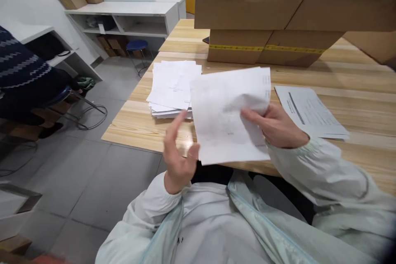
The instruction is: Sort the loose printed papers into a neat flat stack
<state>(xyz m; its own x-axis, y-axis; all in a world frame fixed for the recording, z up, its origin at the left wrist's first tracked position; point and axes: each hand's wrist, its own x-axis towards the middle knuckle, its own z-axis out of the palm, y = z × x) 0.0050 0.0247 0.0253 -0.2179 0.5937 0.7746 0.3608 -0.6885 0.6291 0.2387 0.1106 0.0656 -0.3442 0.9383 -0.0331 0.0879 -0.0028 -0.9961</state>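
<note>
The right hand (276, 126) pinched a white paper sheet (227, 115) above the wooden desk (355, 72); the left hand (178, 152), grip released, touched its lower left edge beside the paper stack (173, 86).

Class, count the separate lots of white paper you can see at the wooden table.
3: one loose white sheet held in the right hand, a messy white stack on the table's left, and a printed stack on the right. Sheets underneath cannot be counted.
</note>
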